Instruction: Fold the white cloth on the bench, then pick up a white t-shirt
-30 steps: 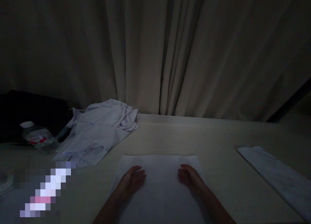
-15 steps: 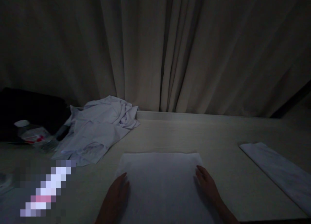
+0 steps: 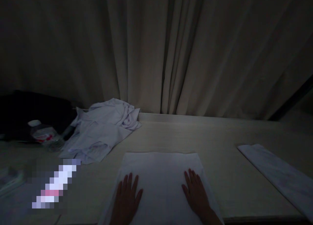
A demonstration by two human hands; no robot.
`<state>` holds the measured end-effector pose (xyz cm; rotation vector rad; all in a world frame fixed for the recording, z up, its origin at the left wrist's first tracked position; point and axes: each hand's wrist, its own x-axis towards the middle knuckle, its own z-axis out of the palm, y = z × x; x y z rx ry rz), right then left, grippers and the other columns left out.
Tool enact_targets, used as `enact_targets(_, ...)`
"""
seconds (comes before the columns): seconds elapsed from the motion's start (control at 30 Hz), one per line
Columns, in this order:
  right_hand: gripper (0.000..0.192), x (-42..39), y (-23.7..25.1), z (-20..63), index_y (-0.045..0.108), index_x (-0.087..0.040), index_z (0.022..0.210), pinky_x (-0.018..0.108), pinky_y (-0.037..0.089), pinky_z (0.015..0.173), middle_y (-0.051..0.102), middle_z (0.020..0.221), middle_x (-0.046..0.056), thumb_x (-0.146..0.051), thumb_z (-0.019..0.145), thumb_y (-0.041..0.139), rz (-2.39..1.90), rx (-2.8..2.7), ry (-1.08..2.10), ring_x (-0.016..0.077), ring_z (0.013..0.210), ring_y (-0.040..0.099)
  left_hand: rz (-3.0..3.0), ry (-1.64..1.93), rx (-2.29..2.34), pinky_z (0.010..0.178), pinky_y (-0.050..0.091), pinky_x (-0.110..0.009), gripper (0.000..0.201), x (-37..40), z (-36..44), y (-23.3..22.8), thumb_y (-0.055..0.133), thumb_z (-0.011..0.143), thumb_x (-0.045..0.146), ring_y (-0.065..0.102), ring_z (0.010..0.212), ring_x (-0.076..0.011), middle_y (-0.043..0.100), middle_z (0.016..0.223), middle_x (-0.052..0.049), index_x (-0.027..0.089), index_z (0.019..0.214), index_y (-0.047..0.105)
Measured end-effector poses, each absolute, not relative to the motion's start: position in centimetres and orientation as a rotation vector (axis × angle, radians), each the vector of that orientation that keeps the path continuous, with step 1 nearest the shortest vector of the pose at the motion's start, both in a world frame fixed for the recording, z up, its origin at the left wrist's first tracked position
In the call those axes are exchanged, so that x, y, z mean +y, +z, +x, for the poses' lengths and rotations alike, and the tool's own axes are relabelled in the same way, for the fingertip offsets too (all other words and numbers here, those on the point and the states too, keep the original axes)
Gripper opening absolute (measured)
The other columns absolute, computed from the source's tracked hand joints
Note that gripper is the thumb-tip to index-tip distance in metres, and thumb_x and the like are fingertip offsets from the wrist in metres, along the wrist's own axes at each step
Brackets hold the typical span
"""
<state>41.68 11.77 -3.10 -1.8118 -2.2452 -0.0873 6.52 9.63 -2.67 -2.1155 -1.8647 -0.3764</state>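
Both hands (image 3: 125, 200) (image 3: 197, 194) have flattened, open-fingered and gripping nothing, onto the white cloth (image 3: 161, 186) beneath them.

Left hand (image 3: 124, 200): palm down, back turned up, flat
Left fingers (image 3: 129, 182): straight, fanned slightly, pointing forward
Left thumb (image 3: 139, 196): angled out toward the right hand (image 3: 197, 194)
Right hand: also flat, palm down, well apart from the left
Right fingers (image 3: 193, 176): extended forward, leaning slightly inward
Right thumb (image 3: 185, 190): spread inward
Right forearm (image 3: 213, 219): slants in from the lower right
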Motion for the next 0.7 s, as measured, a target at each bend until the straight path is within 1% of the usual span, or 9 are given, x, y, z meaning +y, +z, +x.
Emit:
enact_targets(0.1, 0.056, 11.8, -2.4, 41.3, 0.032, -0.019, 0.139, 0.049, 0.027, 0.109, 0.029, 0.146, 0.014, -0.047, 0.090, 0.035, -1.816, -2.273, -0.108, 0.0284, 0.136, 0.024, -2.122, -0.373, -1.894, 0.106, 0.027, -0.053, 0.057, 9.7, 7.0, -2.2, 0.042, 0.084, 0.049, 0.032, 0.133, -0.0340, 0.041, 0.142, -0.017, 0.021, 0.133, 0.043)
enact_targets(0.17, 0.055, 11.4, -1.4, 40.7, 0.033, -0.019, 0.138, 0.052, 0.026, 0.108, 0.027, 0.147, 0.016, -0.042, 0.089, 0.038, -1.795, -2.289, -0.155, 0.0310, 0.136, 0.022, -2.122, -0.382, -1.894, 0.105, 0.027, -0.055, 0.055, 9.2, 7.5, -1.6, 0.041, 0.084, 0.046, 0.031, 0.133, -0.0352, 0.041, 0.141, -0.016, 0.021, 0.133, 0.043)
enact_targets(0.23, 0.056, 10.4, -0.1, 40.1, 0.030, -0.022, 0.139, 0.053, 0.025, 0.108, 0.023, 0.149, 0.015, -0.034, 0.087, 0.043, -1.735, -2.297, -0.232, 0.0314, 0.137, 0.018, -2.133, -0.411, -1.844, 0.105, 0.027, -0.054, 0.054, 8.2, 8.2, -1.0, 0.042, 0.084, 0.042, 0.027, 0.135, -0.0353, 0.039, 0.143, -0.014, 0.023, 0.135, 0.039)
enact_targets(0.3, 0.060, 9.0, 1.1, 39.5, 0.027, -0.025, 0.140, 0.052, 0.023, 0.109, 0.020, 0.150, 0.012, -0.026, 0.084, 0.045, -1.661, -2.313, -0.294, 0.0295, 0.138, 0.015, -2.157, -0.458, -1.773, 0.106, 0.027, -0.052, 0.054, 6.7, 8.8, -0.6, 0.043, 0.084, 0.038, 0.023, 0.137, -0.0338, 0.035, 0.146, -0.011, 0.026, 0.136, 0.036)
enact_targets(0.4, 0.067, 6.9, 2.3, 39.1, 0.025, -0.029, 0.140, 0.052, 0.021, 0.108, 0.020, 0.151, 0.010, -0.019, 0.078, 0.048, -1.637, -2.325, -0.315, 0.0296, 0.138, 0.015, -2.175, -0.523, -1.754, 0.106, 0.027, -0.051, 0.054, 4.6, 9.4, -0.4, 0.044, 0.083, 0.033, 0.019, 0.138, -0.0333, 0.032, 0.148, -0.009, 0.029, 0.137, 0.034)
enact_targets(0.47, 0.071, 5.9, 2.8, 39.1, 0.023, -0.030, 0.141, 0.055, 0.020, 0.108, 0.018, 0.151, 0.011, -0.021, 0.077, 0.051, -1.653, -2.331, -0.286, 0.0320, 0.138, 0.015, -2.192, -0.534, -1.768, 0.105, 0.028, -0.053, 0.054, 3.7, 9.6, -0.4, 0.045, 0.083, 0.031, 0.019, 0.138, -0.0344, 0.032, 0.148, -0.009, 0.030, 0.136, 0.034)
enact_targets(0.53, 0.073, 5.5, 3.3, 39.2, 0.019, -0.030, 0.142, 0.058, 0.017, 0.107, 0.014, 0.152, 0.011, -0.030, 0.078, 0.053, -1.646, -2.343, -0.240, 0.0343, 0.138, 0.015, -2.215, -0.523, -1.771, 0.104, 0.029, -0.054, 0.055, 3.3, 9.6, -0.5, 0.045, 0.083, 0.031, 0.020, 0.137, -0.0356, 0.032, 0.148, -0.010, 0.031, 0.137, 0.033)
enact_targets(0.63, 0.073, 5.1, 4.0, 39.3, 0.015, -0.030, 0.143, 0.060, 0.014, 0.107, 0.009, 0.152, 0.011, -0.044, 0.081, 0.052, -1.621, -2.348, -0.164, 0.0359, 0.138, 0.013, -2.232, -0.522, -1.758, 0.102, 0.032, -0.054, 0.056, 2.8, 9.9, -0.2, 0.045, 0.083, 0.032, 0.023, 0.136, -0.0365, 0.033, 0.147, -0.011, 0.030, 0.137, 0.032)
enact_targets(0.7, 0.074, 4.7, 4.3, 39.3, 0.014, -0.031, 0.143, 0.060, 0.013, 0.108, 0.007, 0.152, 0.010, -0.049, 0.081, 0.050, -1.625, -2.338, -0.132, 0.0358, 0.138, 0.012, -2.247, -0.530, -1.715, 0.102, 0.033, -0.054, 0.057, 2.1, 10.2, 0.0, 0.046, 0.082, 0.031, 0.026, 0.135, -0.0359, 0.034, 0.146, -0.011, 0.029, 0.138, 0.031)
